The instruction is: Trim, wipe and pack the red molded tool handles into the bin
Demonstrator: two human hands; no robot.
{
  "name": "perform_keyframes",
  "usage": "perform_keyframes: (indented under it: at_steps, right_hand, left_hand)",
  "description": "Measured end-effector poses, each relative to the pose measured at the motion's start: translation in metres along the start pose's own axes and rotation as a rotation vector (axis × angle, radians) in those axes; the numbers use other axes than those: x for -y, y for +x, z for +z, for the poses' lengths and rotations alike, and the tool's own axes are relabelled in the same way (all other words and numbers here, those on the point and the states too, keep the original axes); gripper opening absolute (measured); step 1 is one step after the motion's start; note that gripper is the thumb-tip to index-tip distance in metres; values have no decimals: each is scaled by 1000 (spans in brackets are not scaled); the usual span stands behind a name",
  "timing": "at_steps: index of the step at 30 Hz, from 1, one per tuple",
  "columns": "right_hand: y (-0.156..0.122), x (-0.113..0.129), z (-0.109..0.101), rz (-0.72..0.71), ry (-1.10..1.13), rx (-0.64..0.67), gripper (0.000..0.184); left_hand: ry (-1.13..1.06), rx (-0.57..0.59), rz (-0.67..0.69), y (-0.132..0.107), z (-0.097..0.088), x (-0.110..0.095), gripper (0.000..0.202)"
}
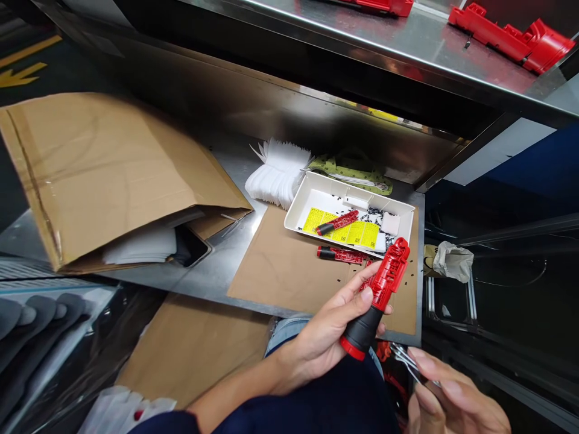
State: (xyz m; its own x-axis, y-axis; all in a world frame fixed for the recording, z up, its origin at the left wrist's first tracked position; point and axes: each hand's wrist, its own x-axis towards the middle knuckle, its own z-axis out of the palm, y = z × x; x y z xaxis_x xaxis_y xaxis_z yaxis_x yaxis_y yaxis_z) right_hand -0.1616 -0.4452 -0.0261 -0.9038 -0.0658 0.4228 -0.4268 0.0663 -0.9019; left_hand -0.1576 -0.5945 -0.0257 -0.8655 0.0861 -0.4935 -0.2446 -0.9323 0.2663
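Note:
My left hand (328,331) is wrapped round the black grip of a red plastic tool handle (379,290), which points up and to the right over the table's near edge. At the bottom right my right hand (452,398) pinches a pair of metal tweezers (404,357), tips pointing left toward the handle's base. A white tray (307,199) beyond holds yellow labels (348,230), a small red and black part (337,222) and small white pieces. Another red part (341,254) lies on a brown cardboard sheet (280,265) in front of the tray.
A large cardboard box (104,169) lies tipped at the left with white material inside. A stack of white sheets (278,172) sits behind the tray. Red housings (511,36) rest on the steel shelf above. A crumpled bag (452,260) hangs at the right.

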Motion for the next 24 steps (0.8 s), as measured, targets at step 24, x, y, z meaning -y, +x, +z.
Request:
perform_keyframes:
  at_steps: [24]
  right_hand:
    - [-3, -6, 1, -49, -16, 90, 17]
  left_hand:
    - [25, 43, -1, -1, -1, 1, 67]
